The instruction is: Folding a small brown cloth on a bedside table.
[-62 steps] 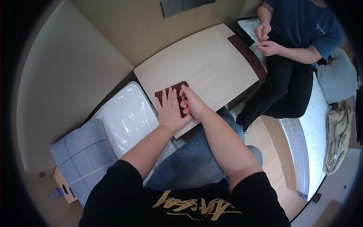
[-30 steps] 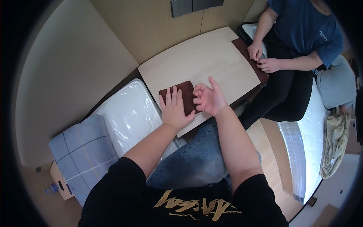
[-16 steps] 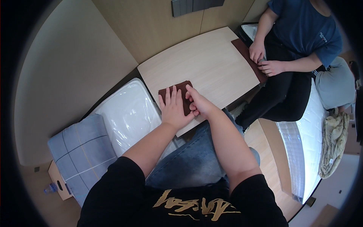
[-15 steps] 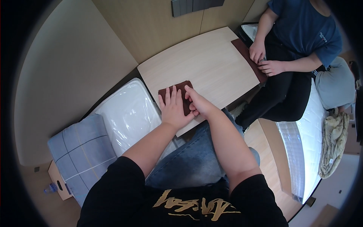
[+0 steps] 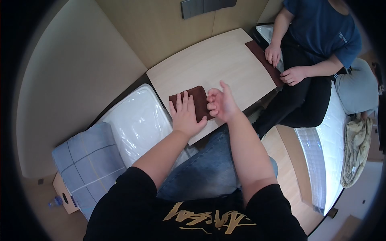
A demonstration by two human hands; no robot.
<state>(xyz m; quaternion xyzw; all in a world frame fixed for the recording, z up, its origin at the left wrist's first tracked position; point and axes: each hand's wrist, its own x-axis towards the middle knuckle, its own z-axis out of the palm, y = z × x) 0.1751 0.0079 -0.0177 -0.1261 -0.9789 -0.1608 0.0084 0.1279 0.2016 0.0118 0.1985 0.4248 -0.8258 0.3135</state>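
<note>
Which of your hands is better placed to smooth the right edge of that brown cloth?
Right, probably: the right hand is beside that edge, fingers partly curled, no object visible in it. The left hand lies spread on the brown cloth and seems better suited to steadying it.

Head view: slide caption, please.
Left hand flat on brown cloth atop pale table, right hand loosely curled at the cloth's right edge.

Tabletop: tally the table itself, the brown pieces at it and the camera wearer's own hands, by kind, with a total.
Table: 1
Brown pieces: 2 (flat piece under the left hand; strip at the far end)
Wearer's hands: 2 (left; right hand)
Total: 5
</note>
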